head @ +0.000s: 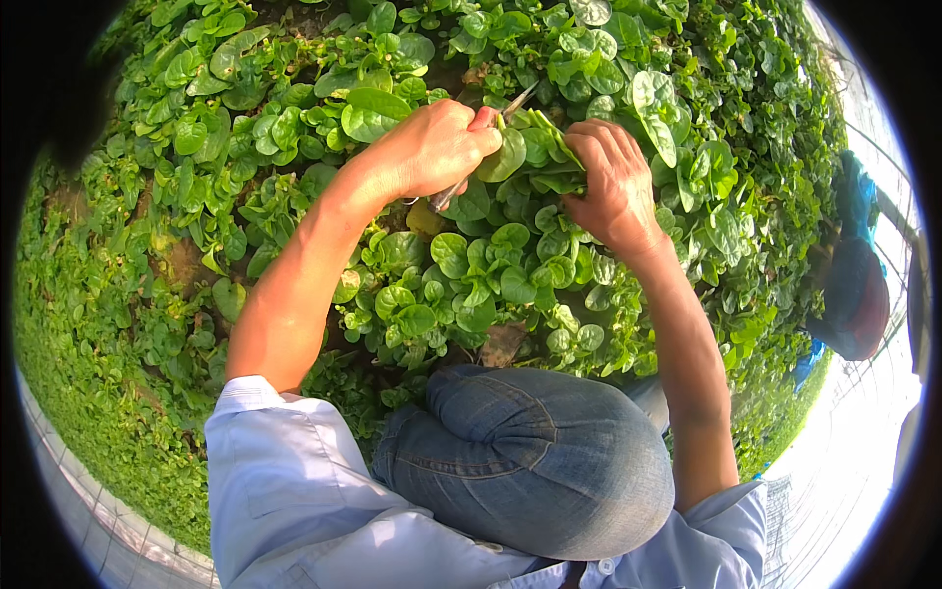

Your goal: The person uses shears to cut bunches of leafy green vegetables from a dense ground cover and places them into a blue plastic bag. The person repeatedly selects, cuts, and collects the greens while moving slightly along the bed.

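Observation:
My left hand (449, 143) is closed around a slim metal cutting tool (519, 101), its pointed end toward the far right and its dark lower end showing below my palm. Whether it is a knife or scissors is hard to tell. Just to the right, my right hand (614, 180) grips a bunch of picked-looking green leaves (546, 151), several of them stacked together. One round leaf (504, 156) of the bunch lies against my left thumb. Both hands are low over a dense bed of broad-leaved green plants (471, 272); the stems beneath the bunch are hidden.
My bent knee in blue jeans (552, 456) rises close below the hands. A dry brown leaf (503, 344) lies on the soil before it. At the right edge is a blurred dark and red shape (854, 298) with blue material, beside a bright pale strip (839, 471).

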The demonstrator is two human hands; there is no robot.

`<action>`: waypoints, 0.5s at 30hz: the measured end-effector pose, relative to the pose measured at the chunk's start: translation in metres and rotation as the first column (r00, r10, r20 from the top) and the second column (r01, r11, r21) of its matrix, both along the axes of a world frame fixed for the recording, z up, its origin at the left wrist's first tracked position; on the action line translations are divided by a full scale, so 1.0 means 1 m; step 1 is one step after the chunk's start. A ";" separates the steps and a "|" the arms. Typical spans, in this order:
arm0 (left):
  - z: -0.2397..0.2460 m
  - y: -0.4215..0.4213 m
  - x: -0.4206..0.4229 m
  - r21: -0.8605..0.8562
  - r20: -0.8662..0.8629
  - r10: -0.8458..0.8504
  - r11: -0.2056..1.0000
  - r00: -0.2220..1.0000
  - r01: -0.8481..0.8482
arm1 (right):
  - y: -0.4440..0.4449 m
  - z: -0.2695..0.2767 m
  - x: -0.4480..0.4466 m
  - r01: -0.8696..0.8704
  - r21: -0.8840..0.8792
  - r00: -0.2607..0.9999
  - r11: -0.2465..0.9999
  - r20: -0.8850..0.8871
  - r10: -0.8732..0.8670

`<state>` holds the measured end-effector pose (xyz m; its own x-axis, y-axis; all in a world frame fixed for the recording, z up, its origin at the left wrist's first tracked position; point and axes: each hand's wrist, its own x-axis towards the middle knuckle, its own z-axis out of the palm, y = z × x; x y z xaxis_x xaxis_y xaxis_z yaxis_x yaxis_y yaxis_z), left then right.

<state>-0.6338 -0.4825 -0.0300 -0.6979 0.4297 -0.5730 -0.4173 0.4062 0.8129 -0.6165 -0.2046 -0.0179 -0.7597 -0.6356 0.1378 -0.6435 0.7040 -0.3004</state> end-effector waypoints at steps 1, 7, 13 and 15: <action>-0.003 0.002 -0.007 0.004 -0.008 -0.021 1.000 1.000 0.021 | 0.003 0.003 -0.001 0.064 0.004 0.997 0.998 0.041 -0.064; -0.014 0.021 -0.029 -0.146 -0.177 -0.072 0.988 0.982 0.046 | -0.001 0.029 -0.033 0.155 0.128 0.984 0.980 0.069 -0.165; -0.020 0.024 -0.016 -0.149 -0.170 0.003 0.988 0.985 -0.029 | -0.020 0.028 -0.094 0.170 0.661 0.868 0.731 0.250 -0.428; -0.024 0.028 -0.015 -0.134 -0.140 -0.003 0.991 0.990 -0.016 | -0.017 0.024 -0.098 0.172 0.630 0.858 0.757 0.282 -0.430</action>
